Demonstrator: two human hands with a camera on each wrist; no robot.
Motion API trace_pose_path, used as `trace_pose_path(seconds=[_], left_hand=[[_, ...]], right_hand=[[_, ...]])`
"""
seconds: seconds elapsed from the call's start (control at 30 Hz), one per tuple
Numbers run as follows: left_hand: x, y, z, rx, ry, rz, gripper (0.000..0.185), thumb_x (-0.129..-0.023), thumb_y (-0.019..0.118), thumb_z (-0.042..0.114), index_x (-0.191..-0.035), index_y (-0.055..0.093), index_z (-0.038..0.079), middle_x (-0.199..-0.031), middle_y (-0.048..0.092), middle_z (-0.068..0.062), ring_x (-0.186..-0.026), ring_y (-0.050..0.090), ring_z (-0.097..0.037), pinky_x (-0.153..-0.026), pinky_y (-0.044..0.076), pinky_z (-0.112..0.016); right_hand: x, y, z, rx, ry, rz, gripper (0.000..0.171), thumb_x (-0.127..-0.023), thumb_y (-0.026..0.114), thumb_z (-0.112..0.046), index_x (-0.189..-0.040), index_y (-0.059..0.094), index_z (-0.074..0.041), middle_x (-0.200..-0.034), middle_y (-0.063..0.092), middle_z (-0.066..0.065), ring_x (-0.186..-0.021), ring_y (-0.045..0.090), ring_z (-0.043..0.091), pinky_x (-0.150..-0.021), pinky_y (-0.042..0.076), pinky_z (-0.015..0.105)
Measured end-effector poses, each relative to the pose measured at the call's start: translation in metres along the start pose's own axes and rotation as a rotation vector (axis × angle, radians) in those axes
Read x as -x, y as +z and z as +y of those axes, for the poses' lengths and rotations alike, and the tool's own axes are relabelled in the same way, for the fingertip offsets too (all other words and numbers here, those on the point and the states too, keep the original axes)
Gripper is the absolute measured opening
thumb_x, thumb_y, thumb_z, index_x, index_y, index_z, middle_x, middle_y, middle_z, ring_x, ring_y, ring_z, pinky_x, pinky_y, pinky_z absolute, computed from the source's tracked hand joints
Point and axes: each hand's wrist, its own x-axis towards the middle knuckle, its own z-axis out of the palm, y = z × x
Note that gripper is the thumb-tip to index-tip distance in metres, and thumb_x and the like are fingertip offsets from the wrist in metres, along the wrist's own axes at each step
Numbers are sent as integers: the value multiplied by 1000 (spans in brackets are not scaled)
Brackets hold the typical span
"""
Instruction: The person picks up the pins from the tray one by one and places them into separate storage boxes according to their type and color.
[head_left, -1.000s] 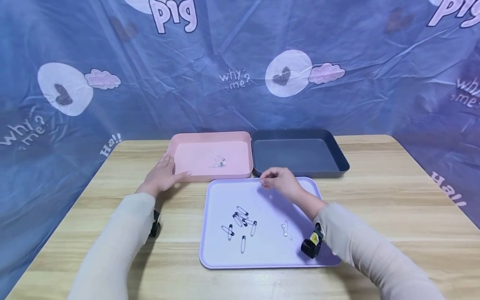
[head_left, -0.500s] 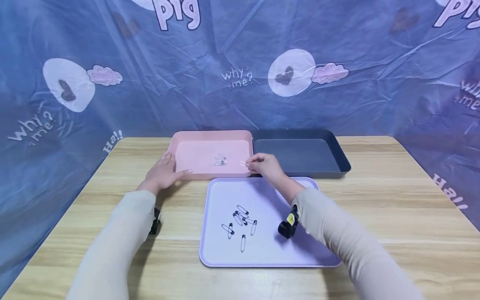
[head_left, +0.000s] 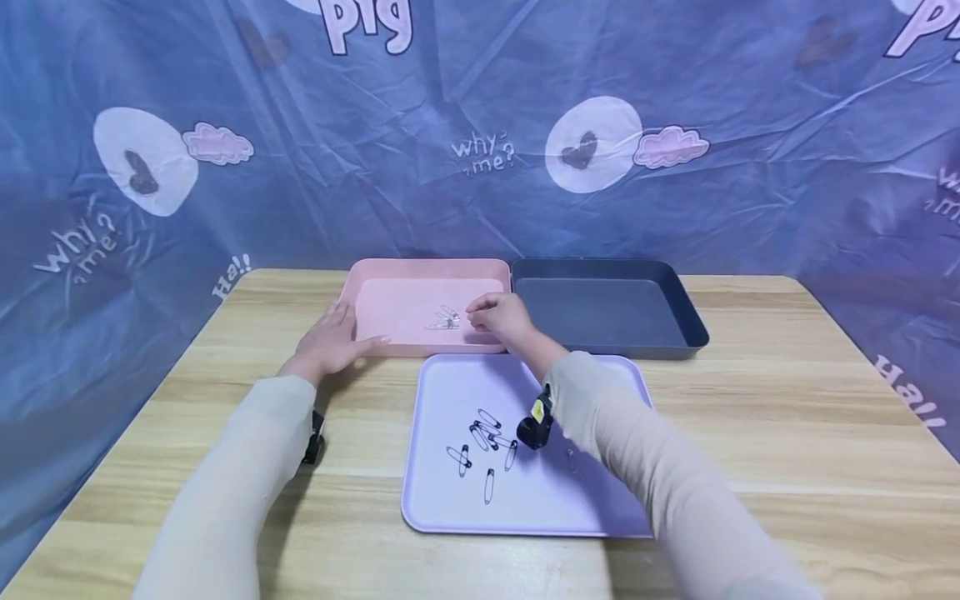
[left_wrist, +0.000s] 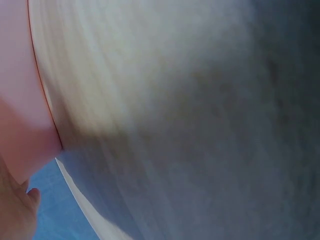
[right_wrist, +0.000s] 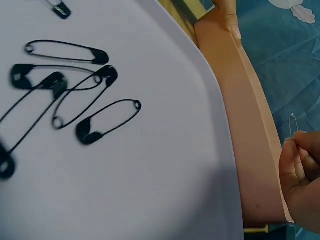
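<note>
In the right wrist view, a silver safety pin (right_wrist: 293,116) sticks up from the thumb and fingertip of my right hand (right_wrist: 307,175), which pinches it. The head view has that hand over the right part of the pink tray (head_left: 390,292), close to a small pile of silver safety pins (head_left: 447,320). My left hand (head_left: 327,340) rests on the tray's front left corner with its fingers spread, thumb along the front wall. Several black-headed safety pins (head_left: 489,487) lie on the lilac tray (head_left: 450,379) in front.
A dark grey tray (head_left: 592,304) stands against the pink tray's right side. Faint silver pins (head_left: 572,460) lie on the lilac tray beside my right forearm. A blue printed cloth (head_left: 375,167) hangs behind the wooden table (head_left: 750,400).
My right hand has moved left and away from me, from the lilac tray's far edge to over the pink tray, carrying the silver safety pin. My left hand stays at the corner.
</note>
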Motion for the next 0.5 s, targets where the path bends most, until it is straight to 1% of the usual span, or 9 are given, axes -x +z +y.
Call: trace_pose_path(seconds=[0.13, 0.27, 0.3, 0.33, 0.4, 0.5], left_hand=[[0, -1, 0, -8, -1, -1, 101, -77, 30, 69, -133, 4, -11, -140, 1, -24, -127, -2, -35, -103, 2, -43], [1, -1, 0, -11, 4, 4, 100, -78, 30, 68, -133, 5, -12, -140, 0, -24, -127, -2, -36, -103, 2, -43], [1, -1, 0, -11, 7, 4, 99, -78, 31, 67, -133, 5, -12, -140, 0, -24, -127, -1, -36, -103, 2, -43], [1, -1, 0, -12, 9, 4, 99, -78, 31, 67, -133, 5, -12, -140, 0, -24, -127, -1, -36, -103, 2, -43], [1, -1, -1, -13, 9, 0, 99, -78, 31, 67, -133, 5, -12, -140, 0, -24, -127, -2, -36, -103, 2, -43], [1, -1, -1, -12, 8, -6, 99, -79, 31, 67, -133, 5, -12, -140, 0, -24, -127, -3, -35, -103, 1, -43]], right_hand=[[-6, 5, 0, 47, 8, -19, 11, -73, 58, 6, -82, 64, 6, -71, 60, 9, -53, 54, 8, -57, 49, 21], [-10, 9, 2, 51, -2, -52, 9, -73, 57, 8, -77, 64, 3, -67, 60, 7, -53, 57, 10, -54, 49, 21], [-11, 11, 0, 50, 7, -52, 10, -74, 56, 9, -78, 64, 5, -69, 60, 10, -54, 57, 11, -55, 49, 21], [-12, 13, 1, 38, 18, -52, 10, -74, 56, 10, -80, 63, 7, -70, 61, 11, -53, 57, 11, -53, 49, 21], [-17, 18, 1, 52, 64, -30, 13, -74, 56, 10, -83, 64, 7, -73, 62, 12, -54, 57, 11, -52, 49, 21], [-21, 24, 4, 88, 87, -24, 16, -73, 55, 10, -84, 65, 5, -73, 62, 12, -53, 57, 11, -51, 48, 21]])
